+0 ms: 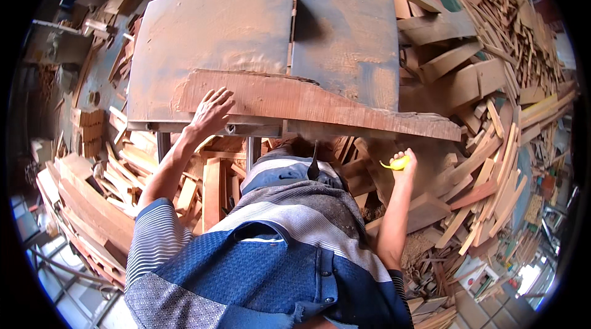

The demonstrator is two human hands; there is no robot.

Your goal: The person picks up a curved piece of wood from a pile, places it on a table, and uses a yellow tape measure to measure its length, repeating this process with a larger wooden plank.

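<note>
A long reddish-brown wooden board (277, 96) lies across the front of a dusty metal machine table (215, 27). Its left end is wide, its far edge is rough, and it tapers to a narrow tip that overhangs on the right. My left hand (213, 109) rests on the wide end with its fingers stretched out flat. Off the front edge, below the narrow tip, my right hand (404, 166) is closed round a small bright yellow object (399, 163) with a thin pointed end; its exact kind is not clear.
A gap splits the table from its right-hand plate (345, 40); sawdust covers both. Thick curved offcuts (440, 27) crowd the right side, with a large heap of wood strips (523, 40) beyond. More planks (92, 200) are piled at the left, and offcuts lie around my legs.
</note>
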